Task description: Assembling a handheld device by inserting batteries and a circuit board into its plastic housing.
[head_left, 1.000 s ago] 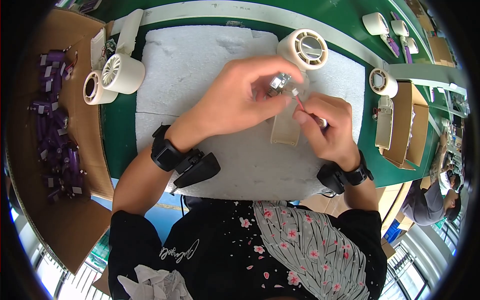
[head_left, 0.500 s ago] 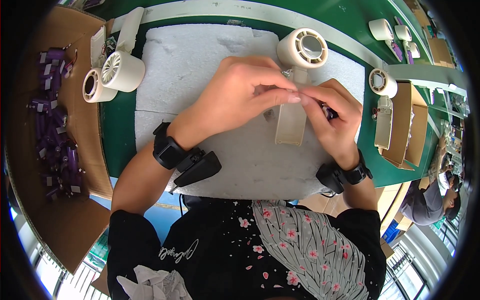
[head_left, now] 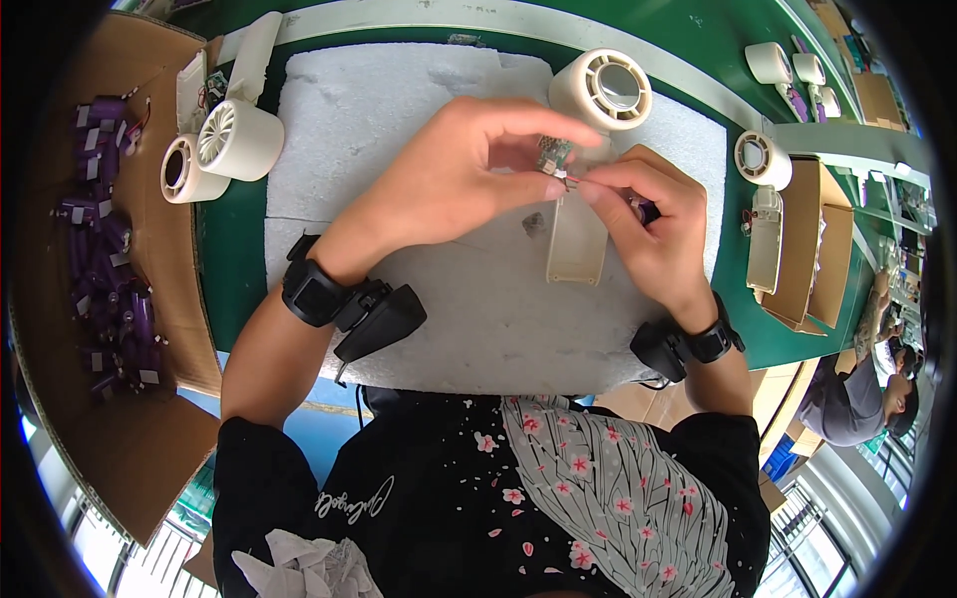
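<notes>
Left hand pinches the green circuit board, white connector toward the right hand, whose fingertips close on thin leads — purple cell tucked in that palm, likely for slack — cream fan housing beneath, on foam, probably as cushion

Both hands at a circuit board

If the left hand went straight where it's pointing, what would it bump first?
Probably the right hand, just to the right of the left hand. Depth is hard to judge, so it might miss.
</notes>
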Demonstrator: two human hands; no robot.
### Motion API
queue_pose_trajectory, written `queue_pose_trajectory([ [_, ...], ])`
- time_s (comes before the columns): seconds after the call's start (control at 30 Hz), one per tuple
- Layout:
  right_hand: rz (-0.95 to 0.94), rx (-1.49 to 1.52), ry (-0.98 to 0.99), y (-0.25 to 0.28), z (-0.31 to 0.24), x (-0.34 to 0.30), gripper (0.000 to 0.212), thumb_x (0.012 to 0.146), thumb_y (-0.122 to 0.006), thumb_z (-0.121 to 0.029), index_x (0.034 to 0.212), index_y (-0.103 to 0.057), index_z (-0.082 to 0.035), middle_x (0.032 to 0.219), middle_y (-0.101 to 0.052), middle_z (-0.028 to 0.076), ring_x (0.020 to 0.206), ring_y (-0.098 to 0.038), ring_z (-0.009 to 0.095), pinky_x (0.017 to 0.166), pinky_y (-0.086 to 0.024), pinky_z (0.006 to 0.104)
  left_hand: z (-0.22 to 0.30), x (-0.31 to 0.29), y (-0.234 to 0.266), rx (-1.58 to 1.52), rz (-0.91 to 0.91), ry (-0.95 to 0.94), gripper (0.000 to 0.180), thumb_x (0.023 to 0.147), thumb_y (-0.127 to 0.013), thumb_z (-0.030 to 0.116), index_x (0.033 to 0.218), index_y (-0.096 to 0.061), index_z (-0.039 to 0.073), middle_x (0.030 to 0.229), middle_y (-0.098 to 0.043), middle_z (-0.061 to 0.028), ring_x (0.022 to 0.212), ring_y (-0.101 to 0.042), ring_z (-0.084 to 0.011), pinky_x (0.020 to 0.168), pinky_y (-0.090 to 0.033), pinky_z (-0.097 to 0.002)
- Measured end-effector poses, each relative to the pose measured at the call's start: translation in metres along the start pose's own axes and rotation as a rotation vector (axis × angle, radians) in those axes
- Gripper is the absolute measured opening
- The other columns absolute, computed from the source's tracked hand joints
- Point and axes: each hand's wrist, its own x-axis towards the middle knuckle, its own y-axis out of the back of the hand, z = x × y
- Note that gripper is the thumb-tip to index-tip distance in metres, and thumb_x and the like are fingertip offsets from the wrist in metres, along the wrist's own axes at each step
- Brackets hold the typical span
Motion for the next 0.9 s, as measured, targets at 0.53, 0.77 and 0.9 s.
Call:
queue_pose_trajectory([
  [0.53,-0.040,0.090,-0.117,0.0029,0.0028,0.0028,0.005,0.083,-0.070,-0.002,0.087,-0.068,0.000,0.071,-0.060,0.003,0.055,-0.046,0.006,0.050,-0.036,0.0227,-0.0037,0.0017,0.0065,0.004,0.018,-0.078,0.028,0.080,-0.067,-0.007,0.106,-0.064,0.003,0.093,-0.068,-0.0037,0.088,-0.064,-0.0099,0.083,-0.052,-0.0261],
  [0.77,-0.046,0.121,-0.128,0.0030,0.0039,0.0032,0.005,0.083,-0.070,-0.003,0.088,-0.068,0.000,0.070,-0.059,0.002,0.055,-0.044,0.005,0.050,-0.034,0.0221,-0.0051,0.0017,0.0048,0.141,0.059,-0.202,0.024,0.077,-0.068,-0.006,0.099,-0.066,0.004,0.090,-0.069,-0.0038,0.085,-0.067,-0.0119,0.081,-0.053,-0.0262],
  [0.9,-0.056,0.135,-0.143,0.0035,0.0037,0.0018,0.004,0.084,-0.068,-0.002,0.087,-0.067,0.001,0.070,-0.057,0.000,0.056,-0.041,0.004,0.051,-0.032,0.0214,-0.0002,0.0005,0.0052,0.235,0.028,-0.174,0.023,0.078,-0.070,-0.009,0.099,-0.065,-0.001,0.100,-0.066,-0.0080,0.089,-0.065,-0.0142,0.080,-0.054,-0.0269],
])
